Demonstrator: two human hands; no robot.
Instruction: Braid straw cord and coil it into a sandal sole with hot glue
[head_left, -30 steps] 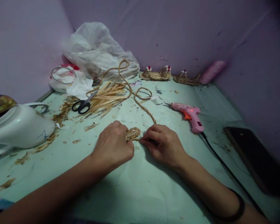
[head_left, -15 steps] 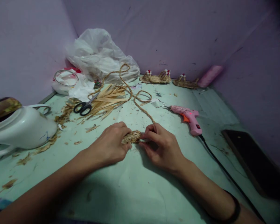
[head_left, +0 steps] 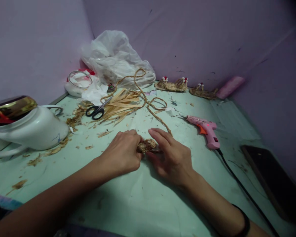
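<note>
My left hand [head_left: 124, 149] is closed round a small coiled piece of braided straw cord [head_left: 147, 145], holding it just above the table. My right hand [head_left: 171, 154] is at the coil's right side, its fingers parted and slightly curved, the thumb close under the coil. A short stretch of cord shows between the right thumb and fingers. The long braided cord [head_left: 160, 119] runs from behind my right hand away across the table in loops. The far end of the coil is hidden in my left hand.
Black-handled scissors [head_left: 98, 112] lie on flat straw strips [head_left: 120, 105]. A pink glue gun [head_left: 204, 128] with a black cable and a dark phone [head_left: 266, 177] lie right. A white teapot [head_left: 44, 126] lies left. Behind are a plastic bag [head_left: 118, 59] and beaded woven pieces [head_left: 171, 86].
The fingers of my right hand have opened from a pinch at the coil's end. My left hand keeps its hold on the coil. The whole view has shifted slightly.
</note>
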